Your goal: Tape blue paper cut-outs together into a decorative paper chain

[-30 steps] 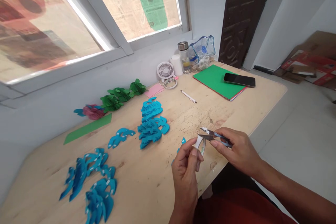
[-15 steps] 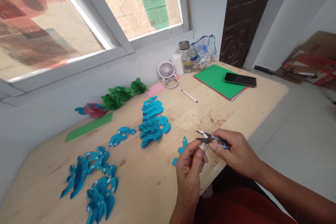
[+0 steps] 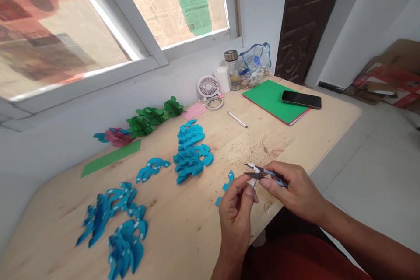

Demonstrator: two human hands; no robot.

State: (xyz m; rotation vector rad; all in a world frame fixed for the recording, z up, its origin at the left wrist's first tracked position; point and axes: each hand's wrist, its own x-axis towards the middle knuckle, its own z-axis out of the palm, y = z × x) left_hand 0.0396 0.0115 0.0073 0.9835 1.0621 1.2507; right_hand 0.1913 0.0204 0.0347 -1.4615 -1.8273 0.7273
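My right hand (image 3: 297, 191) grips small snips (image 3: 262, 171) with blue handles, blades pointing left over the table's front edge. My left hand (image 3: 236, 212) is closed in a pinch on a narrow white strip (image 3: 252, 181), held up against the blades. A blue paper cut-out (image 3: 225, 186) lies on the wooden table (image 3: 183, 227) just left of my left hand. More blue cut-outs with white tabs lie in a pile in the middle (image 3: 190, 153), a small pair (image 3: 151, 169) beside it, and a bigger group at the left front (image 3: 114, 223).
At the wall sit green paper flowers (image 3: 152, 118), a pink and blue flower (image 3: 114, 136), a green strip (image 3: 110, 158), pink paper (image 3: 193, 112), a small white fan (image 3: 208, 86), a tape ring (image 3: 214, 103), a bottle (image 3: 232, 70). A pen (image 3: 236, 120), a green folder (image 3: 272, 100) and a phone (image 3: 301, 99) lie at the right.
My left hand has drawn the white strip down and closer to the snips. The blades, apart a second ago, are now nearly closed on it. The camera shifted slightly.
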